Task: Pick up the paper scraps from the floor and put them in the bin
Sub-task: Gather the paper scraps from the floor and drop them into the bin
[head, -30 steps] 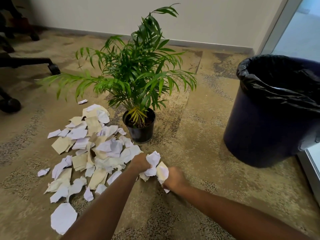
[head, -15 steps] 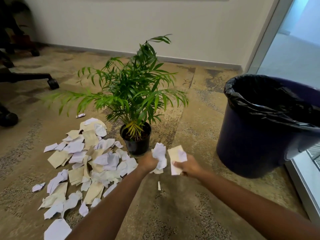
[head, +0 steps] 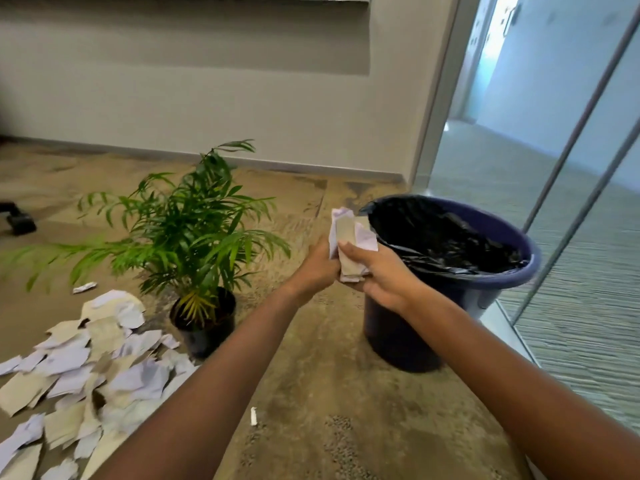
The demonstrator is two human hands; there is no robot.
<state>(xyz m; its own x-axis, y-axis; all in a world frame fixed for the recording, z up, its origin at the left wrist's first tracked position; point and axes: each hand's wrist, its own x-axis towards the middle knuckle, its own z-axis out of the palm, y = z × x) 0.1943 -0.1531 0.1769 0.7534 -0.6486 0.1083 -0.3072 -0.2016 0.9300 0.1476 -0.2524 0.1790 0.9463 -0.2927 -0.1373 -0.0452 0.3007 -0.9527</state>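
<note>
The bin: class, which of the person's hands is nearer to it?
Right. The right hand holds the paper scraps beside the rim of the bin; the left hand grips them from the side of the plant, farther off.

From my feed, the crumpled bundle of white and tan paper scraps is matt and creased, like the torn paper pieces on the rough, mottled brown carpet floor. The round dark-blue bin looks smooth plastic, its black bag liner thin and glossy. The small black plant pot may be plastic; blur hides its finish. The tall glass partition is smooth, reflective.
</note>
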